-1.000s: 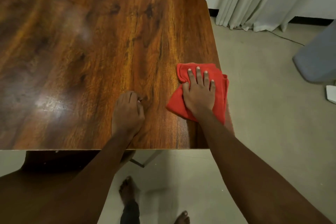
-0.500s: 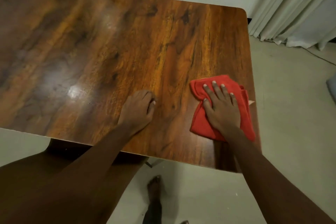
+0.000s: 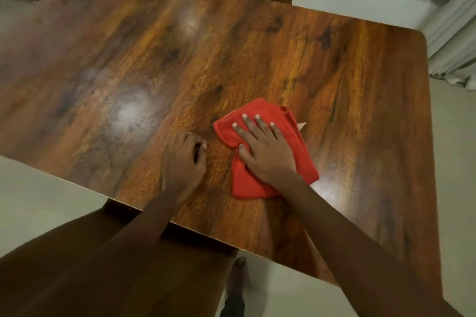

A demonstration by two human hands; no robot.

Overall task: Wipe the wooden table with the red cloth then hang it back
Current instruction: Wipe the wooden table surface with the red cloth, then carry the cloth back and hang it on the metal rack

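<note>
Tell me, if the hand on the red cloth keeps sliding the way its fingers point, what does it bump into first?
Probably nothing. The right hand lies flat on the red cloth, fingers pointing toward the far side of the wooden table. Only bare wood shows ahead, up to the far edge.

Dim, warm light — soft glare patches on the wooden table (image 3: 257, 64), edges blurred and bowed.
</note>
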